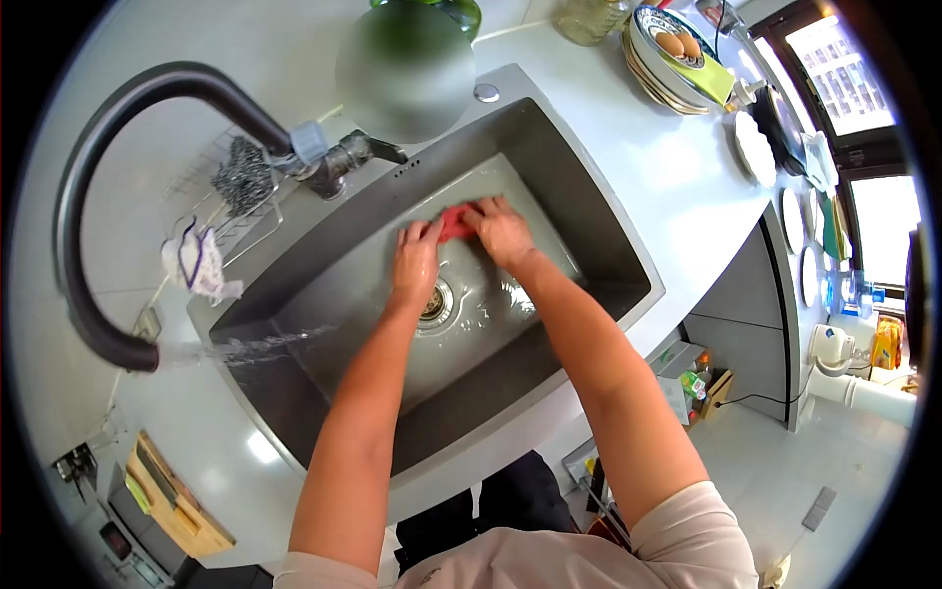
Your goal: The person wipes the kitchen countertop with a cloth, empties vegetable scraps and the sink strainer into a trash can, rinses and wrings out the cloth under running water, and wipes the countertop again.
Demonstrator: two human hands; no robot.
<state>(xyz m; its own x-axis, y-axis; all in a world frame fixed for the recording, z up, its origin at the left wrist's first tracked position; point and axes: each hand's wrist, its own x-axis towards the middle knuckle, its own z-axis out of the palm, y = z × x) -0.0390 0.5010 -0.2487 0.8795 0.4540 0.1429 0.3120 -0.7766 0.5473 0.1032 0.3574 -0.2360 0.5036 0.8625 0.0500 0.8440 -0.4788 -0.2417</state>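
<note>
Head view: all bearings below are clock positions taken from the drain (pixel 435 301).
Red cloth (pixel 454 224): bunched low in the basin, just past 12 o'clock and clear of the drain.
Left hand (pixel 417 257): at 12 o'clock, wet, fingertips at the cloth's left edge; cannot tell whether they pinch it.
Right hand (pixel 502 234): at 1 o'clock, fingers bent and clamped on the cloth's right part.
Sink (pixel 491 393): grey, rectangular, set in the counter; floor wet, with highlights near the drain.
Gooseneck faucet (pixel 177 79): dark, base at 11 o'clock, spout mouth at 9 o'clock; water (pixel 270 344) runs from it into the basin.
Wire rack (pixel 253 239): at 10 o'clock, carrying a steel scrubber (pixel 242 177); a white cloth with dark trim (pixel 201 263) hangs beside it.
Countertop (pixel 706 196): pale, glossy; frosted round vessel (pixel 407 83) at 12 o'clock, stacked bowls (pixel 638 59) with brown eggs (pixel 669 43) between 1 and 2, wooden board (pixel 196 525) at 8.
Room: bright window (pixel 839 74) at 2 o'clock; grey cabinet (pixel 738 339) at 3; light floor (pixel 765 456) at 4.
</note>
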